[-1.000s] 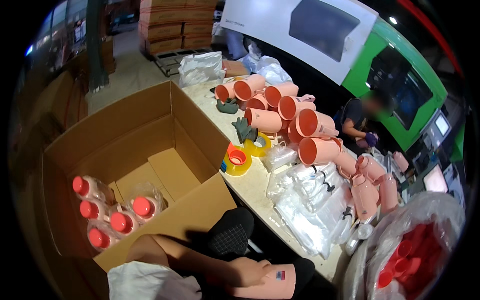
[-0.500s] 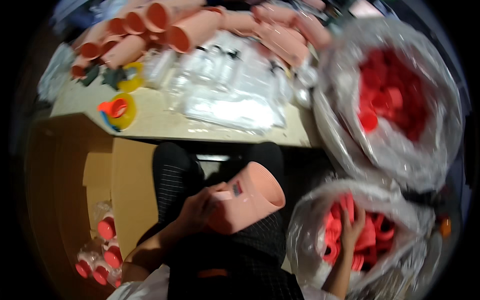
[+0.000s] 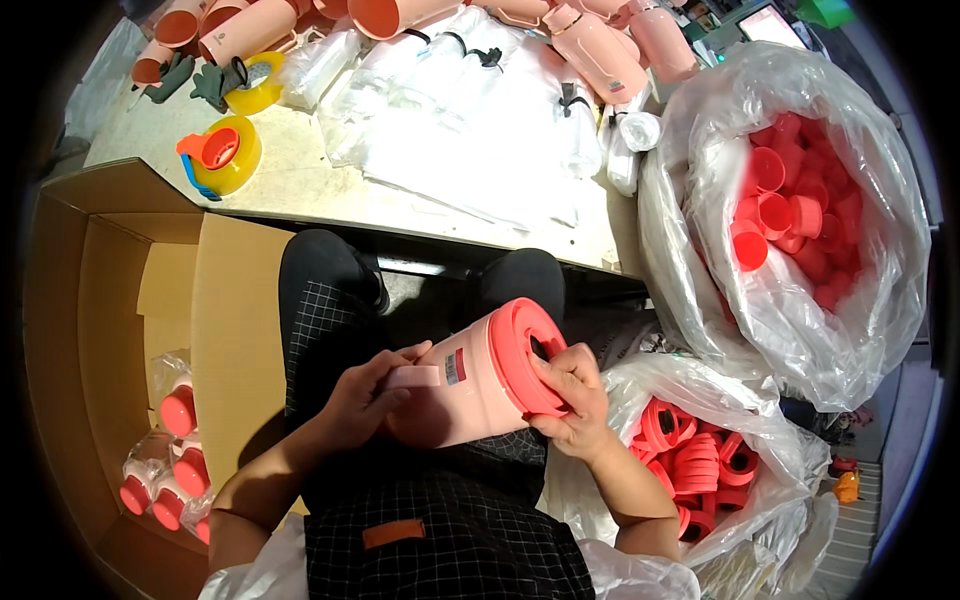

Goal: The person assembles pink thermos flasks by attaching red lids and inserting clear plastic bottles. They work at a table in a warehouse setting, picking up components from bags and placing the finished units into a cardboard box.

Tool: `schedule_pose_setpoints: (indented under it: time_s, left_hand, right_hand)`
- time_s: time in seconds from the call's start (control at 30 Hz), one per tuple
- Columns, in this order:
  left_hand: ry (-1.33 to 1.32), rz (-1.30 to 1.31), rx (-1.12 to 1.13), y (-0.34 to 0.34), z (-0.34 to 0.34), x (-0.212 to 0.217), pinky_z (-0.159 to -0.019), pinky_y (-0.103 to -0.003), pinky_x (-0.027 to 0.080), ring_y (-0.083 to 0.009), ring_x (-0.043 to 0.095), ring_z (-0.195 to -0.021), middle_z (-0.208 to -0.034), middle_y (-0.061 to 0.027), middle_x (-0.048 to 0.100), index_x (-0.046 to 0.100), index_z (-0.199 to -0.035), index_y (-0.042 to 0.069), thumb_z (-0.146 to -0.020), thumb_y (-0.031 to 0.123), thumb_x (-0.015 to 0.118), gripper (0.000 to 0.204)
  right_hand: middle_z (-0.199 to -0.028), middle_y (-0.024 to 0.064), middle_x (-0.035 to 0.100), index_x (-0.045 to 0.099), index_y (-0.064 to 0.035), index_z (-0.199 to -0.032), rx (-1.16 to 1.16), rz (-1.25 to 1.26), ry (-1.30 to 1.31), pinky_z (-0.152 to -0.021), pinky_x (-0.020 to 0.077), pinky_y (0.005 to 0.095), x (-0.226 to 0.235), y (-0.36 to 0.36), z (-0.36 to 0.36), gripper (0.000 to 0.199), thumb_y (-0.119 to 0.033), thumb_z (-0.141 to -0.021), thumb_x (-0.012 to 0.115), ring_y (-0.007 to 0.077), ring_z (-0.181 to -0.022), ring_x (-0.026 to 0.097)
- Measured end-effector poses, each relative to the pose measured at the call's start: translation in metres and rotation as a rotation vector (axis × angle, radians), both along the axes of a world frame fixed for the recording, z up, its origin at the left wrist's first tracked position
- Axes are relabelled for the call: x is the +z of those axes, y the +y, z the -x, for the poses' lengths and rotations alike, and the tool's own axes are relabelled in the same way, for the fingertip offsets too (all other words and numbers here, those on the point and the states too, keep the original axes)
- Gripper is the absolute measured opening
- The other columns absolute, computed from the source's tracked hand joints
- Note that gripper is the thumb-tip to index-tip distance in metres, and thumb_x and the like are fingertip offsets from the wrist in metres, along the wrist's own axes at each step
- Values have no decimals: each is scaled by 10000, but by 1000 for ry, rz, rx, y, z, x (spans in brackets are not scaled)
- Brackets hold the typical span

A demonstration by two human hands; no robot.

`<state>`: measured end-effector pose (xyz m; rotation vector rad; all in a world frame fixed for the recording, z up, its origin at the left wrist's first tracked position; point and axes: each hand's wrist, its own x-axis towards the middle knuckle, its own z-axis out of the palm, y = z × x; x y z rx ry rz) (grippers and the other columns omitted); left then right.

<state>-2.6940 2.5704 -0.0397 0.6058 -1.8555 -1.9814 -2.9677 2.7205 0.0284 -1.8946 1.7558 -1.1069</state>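
A pale pink bottle [image 3: 475, 405] with a side handle and a small label lies tilted over my lap, its mouth end up and to the right. My left hand [image 3: 355, 403] is closed around the handle side near the base. At the mouth end sits a coral-red lid [image 3: 518, 345] with a dark opening. My right hand [image 3: 575, 405] grips that lid by its rim, thumb and fingers partly over it; whether it is threaded on cannot be made out. Below and right, a plastic bag [image 3: 610, 400] holds more red lids [image 3: 695, 465].
A larger plastic bag [image 3: 690, 200] of red cups [image 3: 790, 215] stands right. On the table [image 3: 290, 185] are pink bottles [image 3: 595, 50], clear plastic sleeves [image 3: 450, 150] and yellow tape rolls [image 3: 240, 165]. To the left, a cardboard box [image 3: 235, 330] contains wrapped red-capped bottles [image 3: 178, 410].
My right hand has come out of the lower bag with a red lid and brought it to the bottle's open mouth. The bottle stays in my left hand; the view has shifted.
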Motion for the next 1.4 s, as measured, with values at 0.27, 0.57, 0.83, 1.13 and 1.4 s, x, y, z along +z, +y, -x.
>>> schedule_pose_setpoints:
  time_s: [0.27,0.57,0.83,1.13,1.4]
  left_hand:
    - [-251,329,-169,41,4,21,-811,-410,586,-310,706,-946,-1331,-253,592,605,-1184,52,-890,170,731,341]
    - [-5,470,14,28,10,7,-786,-360,572,-219,680,-774,-991,-148,712,636,-1156,23,-994,77,543,194]
    - [187,760,260,-121,206,6,-691,-371,452,-286,566,-724,-747,-118,622,668,-775,9,-837,54,708,86]
    - [-241,776,77,-201,308,-69,-829,-447,487,-358,615,-928,-940,-161,646,691,-911,11,-891,179,664,171]
    - [-152,251,185,-207,314,-58,-757,-369,503,-251,633,-770,-862,-117,709,712,-866,-1,-955,207,556,274]
  right_hand:
    - [-890,160,534,613,70,-1242,-253,-294,-85,-863,477,394,22,-17,-10,503,-213,-849,746,327,-859,549]
    - [-856,133,606,685,34,-1161,-236,-492,-319,-763,479,340,36,-31,19,319,-200,-944,679,228,-833,601]
    - [-1283,174,583,495,20,-1421,-63,-340,-427,-1077,385,401,-37,-46,51,509,-271,-1010,564,314,-1200,544]
    - [-1114,154,652,633,-7,-1230,-97,-273,-448,-868,504,379,-44,-63,75,363,-99,-886,705,313,-995,631]
    - [-831,14,677,698,4,-1021,-457,-202,-820,-707,479,241,-76,-87,90,138,-83,-914,705,78,-774,591]
